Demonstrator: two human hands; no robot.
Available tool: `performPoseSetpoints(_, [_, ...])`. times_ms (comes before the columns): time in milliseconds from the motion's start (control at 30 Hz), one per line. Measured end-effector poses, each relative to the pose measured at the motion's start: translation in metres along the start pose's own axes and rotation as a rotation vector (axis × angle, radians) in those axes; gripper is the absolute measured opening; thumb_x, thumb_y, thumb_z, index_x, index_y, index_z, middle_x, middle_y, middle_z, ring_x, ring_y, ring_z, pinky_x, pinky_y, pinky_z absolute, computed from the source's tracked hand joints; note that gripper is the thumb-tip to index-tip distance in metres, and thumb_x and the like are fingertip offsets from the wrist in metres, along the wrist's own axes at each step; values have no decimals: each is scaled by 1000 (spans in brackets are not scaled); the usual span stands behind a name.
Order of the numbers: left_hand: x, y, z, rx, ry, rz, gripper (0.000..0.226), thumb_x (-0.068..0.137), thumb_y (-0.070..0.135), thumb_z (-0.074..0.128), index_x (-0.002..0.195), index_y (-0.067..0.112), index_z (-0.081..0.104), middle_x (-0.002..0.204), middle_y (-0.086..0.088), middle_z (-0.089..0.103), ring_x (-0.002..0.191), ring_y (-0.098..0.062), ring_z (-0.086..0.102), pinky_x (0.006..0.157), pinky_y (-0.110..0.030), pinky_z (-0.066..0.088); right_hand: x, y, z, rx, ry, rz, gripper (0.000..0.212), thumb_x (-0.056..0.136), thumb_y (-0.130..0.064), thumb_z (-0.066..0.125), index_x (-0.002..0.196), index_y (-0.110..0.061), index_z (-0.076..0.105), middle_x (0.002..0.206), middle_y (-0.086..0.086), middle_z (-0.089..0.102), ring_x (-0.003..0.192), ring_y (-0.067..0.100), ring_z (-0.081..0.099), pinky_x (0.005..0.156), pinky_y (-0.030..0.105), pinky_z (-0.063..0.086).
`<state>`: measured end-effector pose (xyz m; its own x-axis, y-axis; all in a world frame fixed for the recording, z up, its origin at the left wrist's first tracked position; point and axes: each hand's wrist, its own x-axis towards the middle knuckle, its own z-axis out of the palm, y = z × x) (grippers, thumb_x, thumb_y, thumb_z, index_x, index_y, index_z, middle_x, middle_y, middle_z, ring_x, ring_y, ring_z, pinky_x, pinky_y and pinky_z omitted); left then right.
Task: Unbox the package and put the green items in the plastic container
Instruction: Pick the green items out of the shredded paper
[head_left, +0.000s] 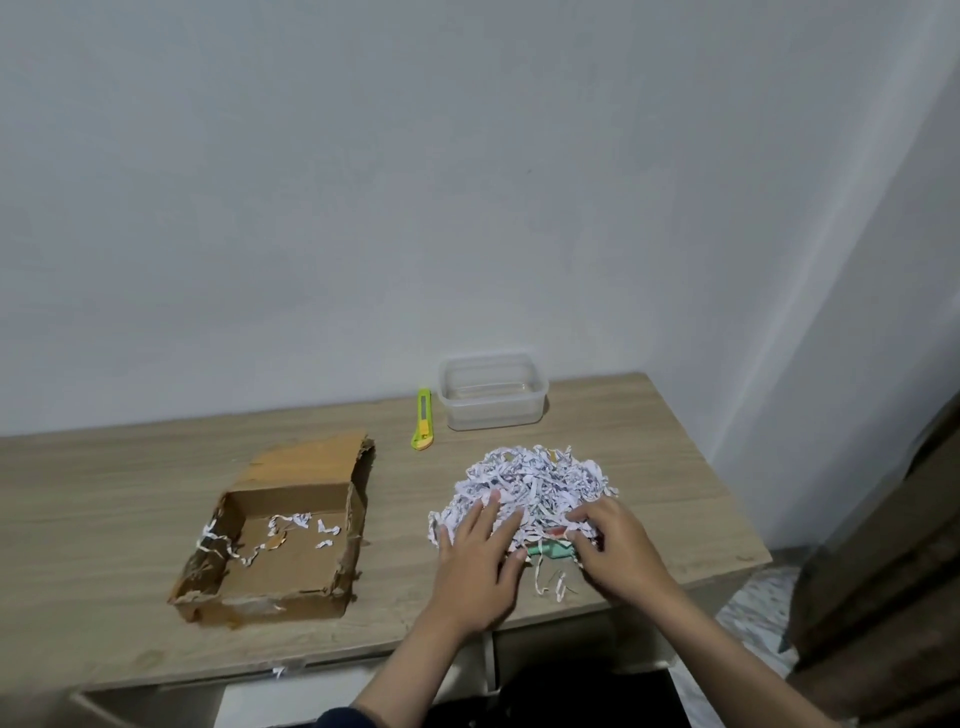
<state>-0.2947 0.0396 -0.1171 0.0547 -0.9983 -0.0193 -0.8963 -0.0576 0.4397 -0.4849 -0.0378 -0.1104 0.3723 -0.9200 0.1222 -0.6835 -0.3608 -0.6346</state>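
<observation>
1. The cardboard box (283, 540) lies open on the left half of the wooden table (104, 499). Its edges are torn and one flap stands up at the far side. Inside it only a few paper strips (291, 522) are left on the bottom.
2. Between the box and the pile there is a band of bare table top. The near wall of the box is close to the front edge of the table.
3. A green and yellow utility knife (423, 420) lies near the wall, just beside the clear plastic container (492, 391). The container stands open at the back edge of the table.
4. The pile of shredded paper (535, 483) lies on the table in front of the container, a little apart from it.
5. The left hand (480, 551) rests flat on the near left part of the pile, its fingers straight and spread apart.
6. A green item (550, 551) shows partly under the strips at the near edge of the pile, between the two hands. A small red piece is seen just above it.
7. The right hand (618, 545) lies on the near right part of the pile, its fingers curled down into the strips beside the green item; I cannot tell if they hold anything.
8. To the right of the pile the table is bare up to its right edge.
</observation>
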Motion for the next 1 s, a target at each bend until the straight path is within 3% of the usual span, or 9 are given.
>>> performPoseSetpoints(167, [-7, -9, 1, 50, 33, -61, 53, 94, 52, 26, 145, 46, 11, 159, 11, 1, 146, -16, -4, 114, -54, -3, 5, 3, -9, -17, 45, 45, 16, 84, -16, 62, 99, -16, 68, 98, -2, 57, 99, 17, 52, 83, 27, 43])
performPoseSetpoints(267, [-11, -9, 4, 46, 73, -52, 58, 88, 61, 17, 144, 47, 11, 159, 10, 5, 146, -17, -2, 114, -53, -2, 1, -12, -7, -42, 154, -70, 20, 84, -9, 56, 99, -15, 67, 96, -4, 61, 96, 14, 51, 80, 27, 44])
performPoseSetpoints(433, [-16, -12, 16, 27, 141, -62, 58, 86, 60, 18, 143, 49, 16, 158, 11, 6, 147, -19, 3, 112, -56, 11, -3, -39, 9, -20, -39, -219, 19, 88, -16, 54, 101, -19, 67, 97, -5, 68, 96, 12, 57, 82, 26, 46])
performPoseSetpoints(533, [-19, -17, 19, 47, 153, -67, 54, 89, 57, 21, 142, 50, 17, 158, 9, 9, 146, -22, 8, 109, -57, 19, -1, -39, 14, -86, -120, -156, 23, 86, -15, 53, 105, -21, 64, 103, -5, 61, 103, 12, 52, 87, 27, 46])
performPoseSetpoints(733, [-27, -28, 26, 82, 165, -41, 52, 92, 51, 31, 143, 45, 22, 157, 5, 18, 144, -27, 18, 106, -58, 25, 2, -24, 6, -203, -91, -75, 34, 83, -23, 59, 117, -24, 57, 110, -4, 53, 111, 15, 46, 92, 32, 43])
performPoseSetpoints(1000, [-28, -30, 30, 96, 195, -43, 52, 93, 52, 28, 143, 47, 18, 158, 9, 11, 146, -21, 9, 111, -51, 18, 6, -16, -8, -281, -73, -25, 33, 82, -29, 61, 115, -27, 58, 110, -8, 56, 111, 17, 45, 95, 37, 38])
